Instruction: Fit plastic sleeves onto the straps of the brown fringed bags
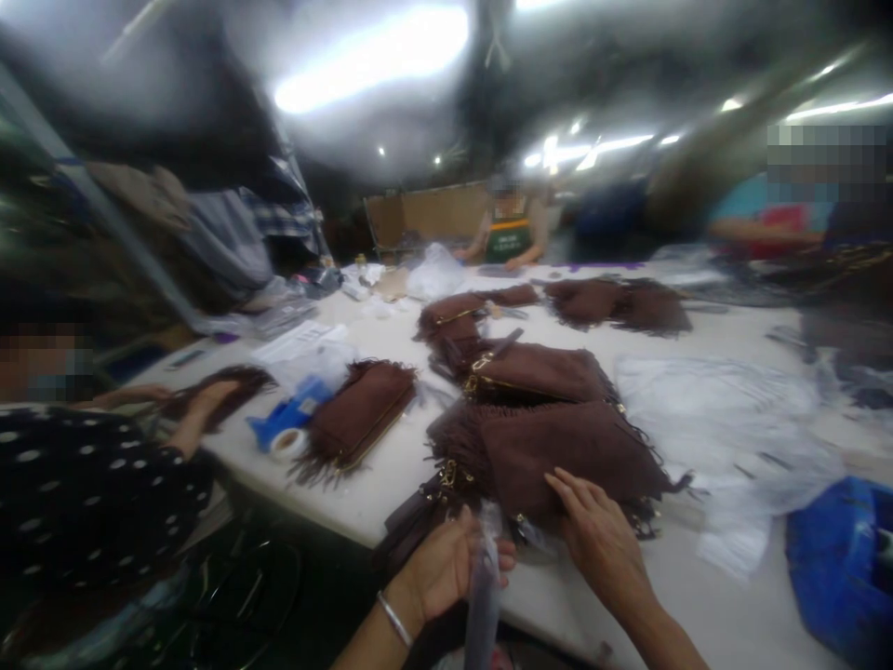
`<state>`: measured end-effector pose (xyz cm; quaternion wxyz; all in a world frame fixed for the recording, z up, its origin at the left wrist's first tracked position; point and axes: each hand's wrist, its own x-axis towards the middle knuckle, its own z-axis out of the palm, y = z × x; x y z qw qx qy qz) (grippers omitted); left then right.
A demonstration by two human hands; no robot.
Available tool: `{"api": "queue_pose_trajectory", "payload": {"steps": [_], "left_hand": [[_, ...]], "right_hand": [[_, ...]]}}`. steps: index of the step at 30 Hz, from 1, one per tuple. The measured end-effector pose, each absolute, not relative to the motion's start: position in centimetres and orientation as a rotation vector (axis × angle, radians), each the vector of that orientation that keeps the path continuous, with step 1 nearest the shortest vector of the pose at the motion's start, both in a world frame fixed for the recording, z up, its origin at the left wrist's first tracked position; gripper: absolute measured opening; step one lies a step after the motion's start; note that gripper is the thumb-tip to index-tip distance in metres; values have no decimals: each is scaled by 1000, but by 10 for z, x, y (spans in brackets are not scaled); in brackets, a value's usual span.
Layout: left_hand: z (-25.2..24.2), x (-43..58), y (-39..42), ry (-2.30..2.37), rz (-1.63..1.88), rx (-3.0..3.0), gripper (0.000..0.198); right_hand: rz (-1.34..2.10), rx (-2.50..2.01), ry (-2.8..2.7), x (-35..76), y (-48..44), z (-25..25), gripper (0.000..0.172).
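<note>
My left hand (pixel 443 566), with a bangle on its wrist, is closed around a long strip in clear plastic (pixel 483 582) at the table's near edge. What lies inside the plastic is too blurred to name. On a brown fringed bag (pixel 558 451), my right hand (pixel 601 530) rests with fingers stretched over the lower edge. Gold-coloured clasps and a dark strap (pixel 411 516) show beside my left hand. Just behind lies another brown bag (pixel 540 372) with a gold zip, partly overlapped by the nearer one.
Clear plastic bags (pixel 726 428) spread to the right, near a blue container (pixel 841 568). Leftward lie a brown bag (pixel 366 409), a blue tape dispenser (pixel 299 409) and a tape roll (pixel 287 445). A co-worker in polka dots (pixel 90 493) handles a brown item; other people stand farther back.
</note>
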<state>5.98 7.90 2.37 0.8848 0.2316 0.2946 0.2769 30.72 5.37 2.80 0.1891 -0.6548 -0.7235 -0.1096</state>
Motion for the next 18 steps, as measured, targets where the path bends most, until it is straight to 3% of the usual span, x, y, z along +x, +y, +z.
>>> {"api": "queue_pose_trajectory", "payload": {"steps": [11, 18], "left_hand": [[11, 31, 24, 834, 376, 683, 32], [-5, 2, 18, 965, 385, 816, 53]], "right_hand": [[-228, -1831, -2021, 308, 52, 26, 53], [-174, -1831, -1979, 304, 55, 28, 54]]}}
